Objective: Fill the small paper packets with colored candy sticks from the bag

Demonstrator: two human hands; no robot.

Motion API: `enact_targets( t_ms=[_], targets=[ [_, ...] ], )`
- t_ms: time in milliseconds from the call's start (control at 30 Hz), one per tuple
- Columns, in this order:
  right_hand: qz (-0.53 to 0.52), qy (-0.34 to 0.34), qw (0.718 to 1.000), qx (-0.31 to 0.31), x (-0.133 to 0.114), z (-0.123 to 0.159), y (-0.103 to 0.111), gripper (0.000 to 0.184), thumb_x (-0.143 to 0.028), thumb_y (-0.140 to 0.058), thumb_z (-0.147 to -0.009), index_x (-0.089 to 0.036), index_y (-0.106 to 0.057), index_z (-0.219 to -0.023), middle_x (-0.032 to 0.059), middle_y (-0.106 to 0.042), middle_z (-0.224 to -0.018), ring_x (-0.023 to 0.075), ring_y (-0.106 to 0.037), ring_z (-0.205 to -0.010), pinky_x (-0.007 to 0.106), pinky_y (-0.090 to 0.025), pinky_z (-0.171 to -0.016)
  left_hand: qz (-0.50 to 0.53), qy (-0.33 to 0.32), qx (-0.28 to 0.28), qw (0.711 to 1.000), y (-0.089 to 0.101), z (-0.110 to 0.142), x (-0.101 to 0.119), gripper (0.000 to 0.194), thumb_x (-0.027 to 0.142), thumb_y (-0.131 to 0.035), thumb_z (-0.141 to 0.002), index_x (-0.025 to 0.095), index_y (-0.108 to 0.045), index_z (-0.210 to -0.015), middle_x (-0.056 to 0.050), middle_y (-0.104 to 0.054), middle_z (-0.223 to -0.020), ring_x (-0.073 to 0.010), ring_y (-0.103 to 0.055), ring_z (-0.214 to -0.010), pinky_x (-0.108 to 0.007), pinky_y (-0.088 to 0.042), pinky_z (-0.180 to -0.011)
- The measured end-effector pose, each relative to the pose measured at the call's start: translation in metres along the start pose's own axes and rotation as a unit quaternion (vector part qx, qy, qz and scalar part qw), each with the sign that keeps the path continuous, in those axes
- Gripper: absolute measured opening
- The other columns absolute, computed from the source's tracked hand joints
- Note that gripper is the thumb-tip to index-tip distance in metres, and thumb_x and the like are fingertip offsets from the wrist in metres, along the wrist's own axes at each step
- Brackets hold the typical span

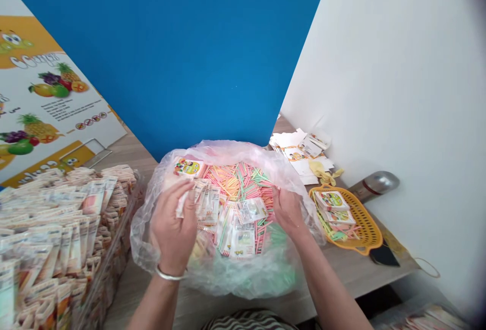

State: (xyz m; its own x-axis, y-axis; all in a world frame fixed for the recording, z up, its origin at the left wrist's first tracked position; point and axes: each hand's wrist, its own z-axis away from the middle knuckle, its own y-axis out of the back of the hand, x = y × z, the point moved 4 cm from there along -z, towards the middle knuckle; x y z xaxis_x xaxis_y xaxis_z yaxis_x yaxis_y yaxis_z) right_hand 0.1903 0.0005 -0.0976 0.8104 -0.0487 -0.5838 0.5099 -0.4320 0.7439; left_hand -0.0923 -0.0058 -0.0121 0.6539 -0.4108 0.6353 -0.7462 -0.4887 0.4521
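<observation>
A large clear plastic bag (148, 218) lies wide open on the table in front of me. Inside it are many thin pink, green and orange sticks (243, 180), with printed paper packets (243, 239) lying on top. My left hand (174, 229), with a bracelet at the wrist, is over the bag's left side; its thumb and fingers are closed around a small white packet (181, 205). My right hand (289, 212) reaches into the right side, fingers bent together among the sticks; what they grip is hidden. A yellow printed packet (189, 167) lies at the bag's back left.
On the left stands a clear container (114, 264) heaped with packets, behind it a printed fruit box (56, 92). A yellow basket (370, 234), metal flask (379, 184), dark phone-like object (384, 255) and paper sheets (292, 142) are on the right. A blue panel (205, 56) rises behind.
</observation>
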Motion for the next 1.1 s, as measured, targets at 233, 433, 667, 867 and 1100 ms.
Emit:
enact_targets(
  t_ms=[233,433,667,867,1100],
  targets=[
    [-0.280,0.052,0.929,-0.237,-0.071,0.037,0.008,0.024,-0.041,-0.041,-0.101,-0.023,-0.055,-0.094,0.0030,-0.064,-0.087,0.0196,-0.056,-0.077,0.033,-0.045,-0.072,0.281,0.236,-0.279,0.887,-0.074,0.039,0.034,0.041,0.045,-0.049,-0.098,0.021,-0.070,-0.125,-0.008,-0.070,-0.131,-0.0251,-0.063,-0.124,-0.040,-0.045,-0.110],
    [-0.435,-0.070,0.878,-0.189,-0.078,0.049,-0.014,0.038,-0.054,-0.051,-0.095,-0.024,-0.049,-0.073,-0.0030,-0.052,-0.064,0.0158,-0.047,-0.061,0.030,-0.039,-0.060,0.370,0.282,-0.263,0.845,-0.086,0.047,0.043,0.039,0.046,-0.058,-0.095,0.025,-0.069,-0.127,-0.007,-0.063,-0.141,-0.0245,-0.052,-0.137,-0.040,-0.036,-0.119],
    [-0.384,0.021,0.923,-0.016,-0.088,0.047,0.002,0.026,-0.045,-0.052,-0.097,-0.025,-0.068,-0.090,0.0053,-0.070,-0.096,0.0244,-0.061,-0.106,0.043,-0.042,-0.102,0.573,0.493,-0.185,0.628,-0.093,0.079,0.052,0.051,0.059,-0.058,-0.092,0.020,-0.065,-0.123,-0.011,-0.067,-0.131,-0.0272,-0.062,-0.124,-0.038,-0.054,-0.100],
    [-0.355,0.039,0.934,0.031,-0.080,0.050,-0.005,0.012,-0.034,-0.063,-0.090,-0.025,-0.068,-0.083,0.0061,-0.071,-0.102,0.0249,-0.057,-0.121,0.046,-0.041,-0.108,0.630,0.504,-0.167,0.567,-0.095,0.083,0.056,0.038,0.051,-0.061,-0.093,0.018,-0.069,-0.111,-0.009,-0.070,-0.119,-0.0238,-0.064,-0.118,-0.034,-0.055,-0.097],
    [-0.355,0.068,0.932,0.035,-0.078,0.053,-0.001,0.024,-0.032,-0.057,-0.095,-0.024,-0.064,-0.073,0.0066,-0.071,-0.115,0.0240,-0.052,-0.127,0.049,-0.035,-0.114,0.635,0.519,-0.165,0.547,-0.093,0.088,0.055,0.042,0.051,-0.054,-0.097,0.015,-0.069,-0.112,-0.011,-0.070,-0.120,-0.0234,-0.064,-0.118,-0.034,-0.054,-0.098]
  ],
)
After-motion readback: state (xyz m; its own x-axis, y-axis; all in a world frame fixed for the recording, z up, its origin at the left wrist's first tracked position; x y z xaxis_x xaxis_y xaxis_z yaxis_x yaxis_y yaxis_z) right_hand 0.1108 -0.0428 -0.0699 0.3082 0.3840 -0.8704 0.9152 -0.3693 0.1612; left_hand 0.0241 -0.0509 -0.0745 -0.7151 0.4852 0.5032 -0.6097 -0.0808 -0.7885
